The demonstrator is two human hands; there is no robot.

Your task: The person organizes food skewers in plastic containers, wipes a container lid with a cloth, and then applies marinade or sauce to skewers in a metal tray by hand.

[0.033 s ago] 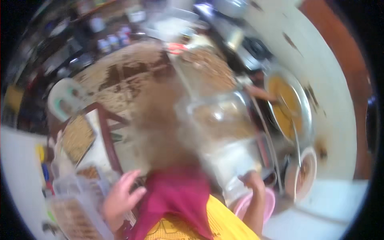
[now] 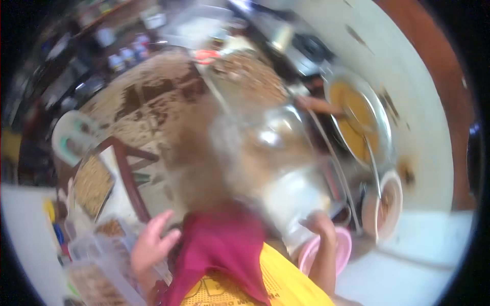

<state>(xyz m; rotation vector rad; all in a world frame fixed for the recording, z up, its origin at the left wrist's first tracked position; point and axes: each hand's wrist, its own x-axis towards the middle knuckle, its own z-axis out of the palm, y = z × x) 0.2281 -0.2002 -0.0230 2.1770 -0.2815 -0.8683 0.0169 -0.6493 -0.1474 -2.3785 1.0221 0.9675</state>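
Observation:
My left hand (image 2: 152, 246) is raised at the lower left with fingers apart and nothing in it. It is beside clear plastic tubs (image 2: 109, 255) with brownish contents. My right hand (image 2: 320, 228) reaches over a pale, shiny, see-through surface (image 2: 296, 196), blurred but like plastic sheet or a bag. Its fingers bend downward and are smeared, so whether they grip anything is unclear. Below that forearm stands a pink basin (image 2: 343, 250). Beyond the pale surface is a clear shiny container (image 2: 278, 135) with brownish contents.
Another person's hand (image 2: 321, 105) reaches to a wide metal pan (image 2: 385, 122) of yellow-orange liquid with a ladle (image 2: 372, 163). A pale tub (image 2: 393, 204) stands nearer. At left are a tray of pale brown pieces (image 2: 94, 186) and a plastic stool (image 2: 71, 130). Brown food pieces (image 2: 250, 76) lie farther off.
The whole view has shifted slightly, so most things sit a little further left and higher. Both hands keep nearly the same pose, and nothing is visibly picked up or let go.

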